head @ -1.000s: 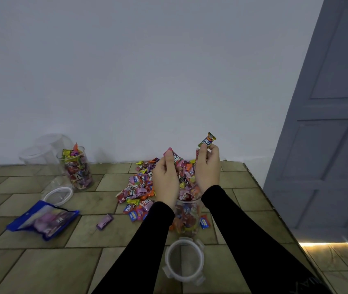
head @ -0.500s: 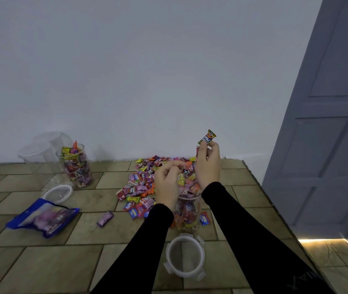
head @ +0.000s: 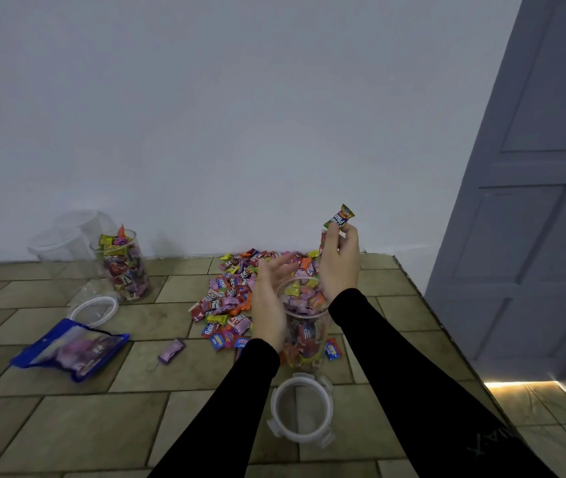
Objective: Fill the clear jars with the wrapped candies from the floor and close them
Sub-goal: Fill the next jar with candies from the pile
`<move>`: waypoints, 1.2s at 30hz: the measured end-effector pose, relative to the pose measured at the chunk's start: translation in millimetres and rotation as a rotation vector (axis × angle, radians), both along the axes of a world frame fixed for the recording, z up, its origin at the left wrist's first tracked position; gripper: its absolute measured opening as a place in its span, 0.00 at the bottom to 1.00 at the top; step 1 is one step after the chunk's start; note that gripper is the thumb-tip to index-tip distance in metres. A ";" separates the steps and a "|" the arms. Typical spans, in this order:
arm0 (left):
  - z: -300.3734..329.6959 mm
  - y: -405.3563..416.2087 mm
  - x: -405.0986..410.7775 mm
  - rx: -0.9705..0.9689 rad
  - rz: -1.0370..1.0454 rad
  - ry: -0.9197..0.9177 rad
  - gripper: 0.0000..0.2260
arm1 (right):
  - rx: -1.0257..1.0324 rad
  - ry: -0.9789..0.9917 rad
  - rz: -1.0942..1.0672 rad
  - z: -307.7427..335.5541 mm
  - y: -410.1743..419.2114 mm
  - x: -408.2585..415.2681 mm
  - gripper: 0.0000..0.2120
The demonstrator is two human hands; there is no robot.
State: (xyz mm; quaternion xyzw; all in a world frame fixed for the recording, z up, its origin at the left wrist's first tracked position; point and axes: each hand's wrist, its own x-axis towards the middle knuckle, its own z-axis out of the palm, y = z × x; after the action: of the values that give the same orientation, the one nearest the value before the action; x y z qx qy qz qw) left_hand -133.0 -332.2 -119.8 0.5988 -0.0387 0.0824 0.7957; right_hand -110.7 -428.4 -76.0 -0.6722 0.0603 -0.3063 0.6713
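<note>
A clear jar (head: 304,331), nearly full of wrapped candies, stands on the floor between my forearms. My left hand (head: 271,298) is beside the jar's left rim, fingers spread and empty. Above the jar's right rim, my right hand (head: 340,262) pinches a green and orange wrapped candy (head: 339,217) and holds more candies in the palm. The candy pile (head: 240,288) lies on the tiles behind the jar. The jar's clip lid (head: 301,410) lies open side up in front of it. A second filled jar (head: 124,267) stands uncovered at the left.
Two empty clear jars (head: 67,236) stand by the wall at the far left. A white lid (head: 93,310) and a blue candy bag (head: 71,348) lie on the tiles. A lone purple candy (head: 171,350) lies apart. A grey door (head: 533,201) stands at the right.
My left hand dropped its candies into the jar and opened, moving to the jar's left side. My right hand stays raised with its candy.
</note>
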 end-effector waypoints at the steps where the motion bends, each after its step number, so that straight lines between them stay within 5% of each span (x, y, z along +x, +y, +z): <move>1: -4.5 -0.6 0.6 -0.045 -0.035 0.098 0.28 | 0.035 -0.011 -0.003 -0.3 -0.2 1.6 0.11; 4: -16.1 -1.1 -1.2 -0.131 -0.108 0.250 0.37 | 0.103 -0.021 0.015 0.4 0.3 3.6 0.10; 13: -33.2 -6.1 -0.5 -0.199 -0.092 0.269 0.26 | 0.051 -0.023 0.320 3.9 -6.9 -16.2 0.10; 24: -35.1 -7.9 -1.7 -0.256 -0.007 0.242 0.26 | -0.140 0.039 0.290 -12.1 -6.5 -21.9 0.12; 33: -46.4 -4.5 5.2 -0.175 0.014 0.246 0.25 | -0.124 0.053 0.414 -17.5 -6.0 -22.7 0.21; 36: -44.4 -5.1 3.9 -0.169 0.005 0.247 0.25 | -0.102 0.046 0.450 -16.8 -9.0 -22.9 0.17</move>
State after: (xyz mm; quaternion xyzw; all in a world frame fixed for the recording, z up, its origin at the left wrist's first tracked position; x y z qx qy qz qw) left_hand -129.1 -337.3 -164.1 0.5354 0.0683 0.0130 0.8417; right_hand -133.6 -437.4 -92.9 -0.7087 -0.0913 -0.1363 0.6861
